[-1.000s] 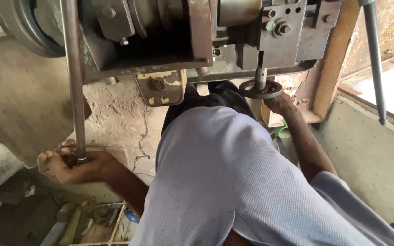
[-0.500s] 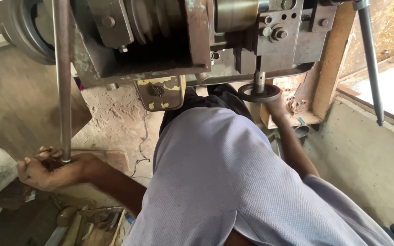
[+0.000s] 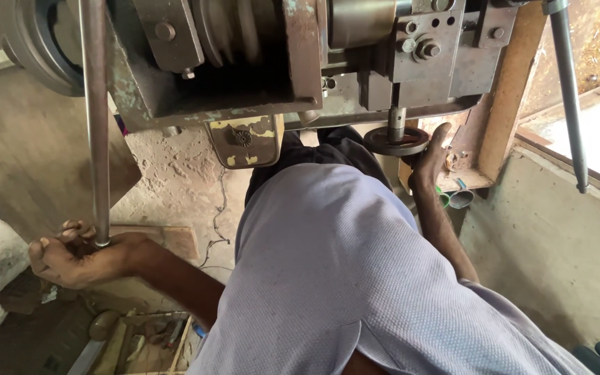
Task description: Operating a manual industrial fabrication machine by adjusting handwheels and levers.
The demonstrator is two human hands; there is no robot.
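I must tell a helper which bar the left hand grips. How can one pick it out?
Start at the large rusty grey machine. A long grey steel rod runs down its left side into the left hand. The other thin rod, at far right, hangs free, with no hand on it.

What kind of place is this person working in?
Most likely a small machine workshop. A heavy, worn metal machine with a grooved pulley fills the top, the left hand grips its long steel lever, and the right hand touches a small handwheel. The walls are rough concrete.
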